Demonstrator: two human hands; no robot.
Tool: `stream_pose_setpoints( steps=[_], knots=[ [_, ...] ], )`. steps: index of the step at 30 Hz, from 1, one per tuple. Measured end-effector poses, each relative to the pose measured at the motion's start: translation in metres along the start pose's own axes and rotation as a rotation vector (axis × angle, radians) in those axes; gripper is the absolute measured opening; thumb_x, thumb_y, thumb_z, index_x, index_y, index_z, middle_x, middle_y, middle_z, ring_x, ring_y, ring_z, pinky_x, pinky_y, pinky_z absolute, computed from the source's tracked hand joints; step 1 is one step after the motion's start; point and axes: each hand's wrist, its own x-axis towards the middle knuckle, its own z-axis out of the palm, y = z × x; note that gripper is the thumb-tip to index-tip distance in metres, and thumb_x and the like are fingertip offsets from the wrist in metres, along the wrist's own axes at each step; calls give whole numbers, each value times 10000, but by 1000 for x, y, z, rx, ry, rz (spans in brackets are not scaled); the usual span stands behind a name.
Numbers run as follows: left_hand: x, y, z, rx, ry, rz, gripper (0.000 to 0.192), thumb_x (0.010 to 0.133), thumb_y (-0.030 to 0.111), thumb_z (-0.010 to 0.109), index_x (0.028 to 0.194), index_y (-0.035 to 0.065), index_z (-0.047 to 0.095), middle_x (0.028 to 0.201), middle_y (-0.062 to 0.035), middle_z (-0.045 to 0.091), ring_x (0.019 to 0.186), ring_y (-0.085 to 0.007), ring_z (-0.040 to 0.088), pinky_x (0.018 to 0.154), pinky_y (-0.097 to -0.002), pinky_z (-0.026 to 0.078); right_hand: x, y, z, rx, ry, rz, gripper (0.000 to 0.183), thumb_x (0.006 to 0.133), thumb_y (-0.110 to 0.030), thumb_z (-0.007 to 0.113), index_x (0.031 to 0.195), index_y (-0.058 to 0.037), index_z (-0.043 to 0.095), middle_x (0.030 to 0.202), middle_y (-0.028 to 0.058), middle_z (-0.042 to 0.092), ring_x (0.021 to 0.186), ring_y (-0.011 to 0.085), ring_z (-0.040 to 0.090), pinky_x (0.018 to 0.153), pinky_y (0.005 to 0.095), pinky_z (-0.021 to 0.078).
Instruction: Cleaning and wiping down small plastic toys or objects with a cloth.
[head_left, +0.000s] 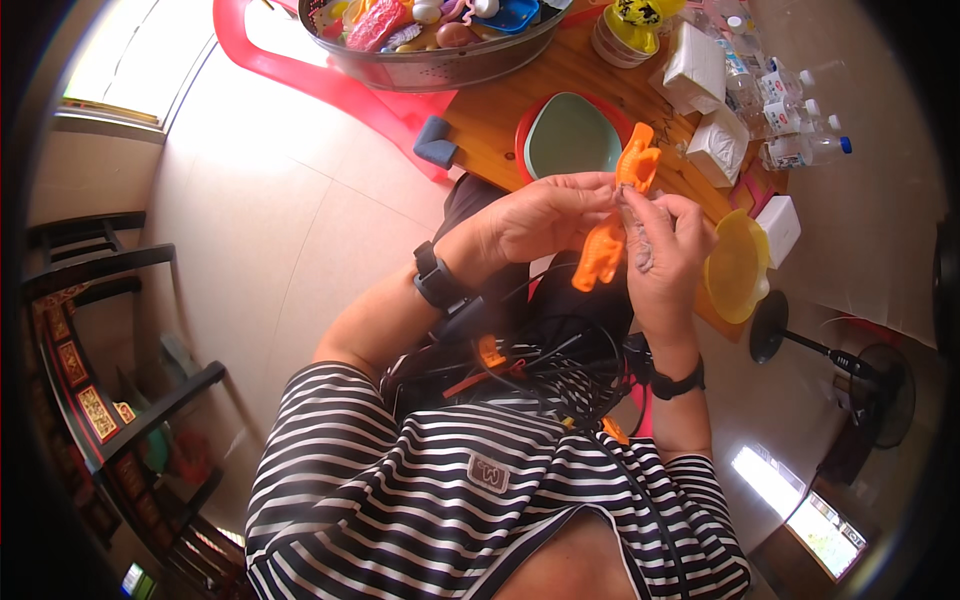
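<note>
My left hand (544, 214) and my right hand (667, 244) meet above my lap, near the table's edge. Both grip an orange plastic toy mould (637, 161), whose bumpy moulded ends stick out above and below the fingers. Whether it is one hinged piece or two is hidden behind the hands. Greyish clay-like material (643, 255) clings to my right fingers, and a bit shows at the pinched fingertips. Just beyond the hands, a pale green bowl (574, 139) rests in a red one (520, 142) on the wooden table (487, 120).
A perforated metal basin (450, 67) full of colourful toys stands at the table's far left. Tissue packs (694, 67), several plastic bottles (787, 112) and a yellow plate (736, 266) lie rightward. Cables (592, 375) cross my lap. A fan (885, 397) and dark wooden chair (97, 405) flank me.
</note>
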Motion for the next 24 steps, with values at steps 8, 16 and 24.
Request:
stream_pose_setpoints(
  steps=[8,16,24],
  knots=[
    [2,-6,-5,168,-23,91,756,873,-177,530,1565,78,362,1541,-43,451,1390,-185,476,1100,-362,441,1,-1,-2,98,-105,63,278,797,-13,805,1053,-114,763,973,32,581,898,235,564,824,360,402],
    [1,-4,-6,164,21,42,474,993,32,541,1464,16,485,1437,-83,563,1301,-201,561,1091,-383,453,4,6,-6,215,-168,84,179,813,-18,801,965,-96,748,965,46,587,847,249,565,750,362,430],
    [3,1,-14,95,58,-52,596,1054,470,505,1404,-13,525,1373,-110,601,1240,-214,592,1082,-386,452,5,-4,-16,27,-262,-26,200,795,-29,770,967,-130,751,1013,30,583,966,243,556,903,391,366]
  ],
)
